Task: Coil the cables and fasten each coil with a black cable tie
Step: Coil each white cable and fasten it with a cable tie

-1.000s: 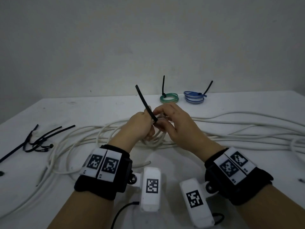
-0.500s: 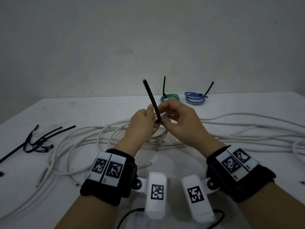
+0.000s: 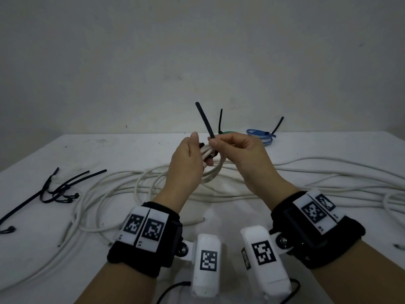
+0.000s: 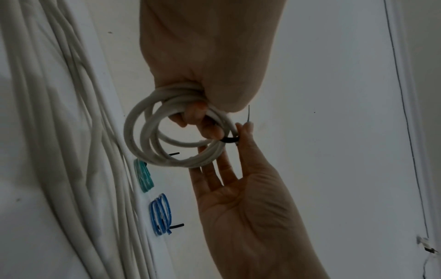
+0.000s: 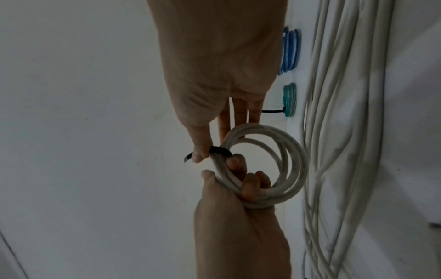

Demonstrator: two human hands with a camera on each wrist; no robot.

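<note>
The black tie (image 3: 205, 122) now stands steeper and its loop looks snugger than a second ago; the left hand (image 3: 186, 163) grips the white coil (image 5: 267, 166) above the surface (image 3: 131, 150); the right hand (image 3: 238, 154) pinches the tie, so fastening seems nearly finished.

White cable coil (image 4: 167, 136): smooth plastic-looking jacket, faint sheen. Black cable tie (image 3: 205, 120): matt, plastic-looking strap. Green coil (image 5: 289, 99) and blue coil (image 4: 160, 214): glossy, translucent-looking plastic. Table (image 3: 122, 150): matt white, a few dark scuffs. Wrist bands (image 3: 153, 255): black cloth; camera housings (image 3: 207, 264) smooth white plastic.
</note>
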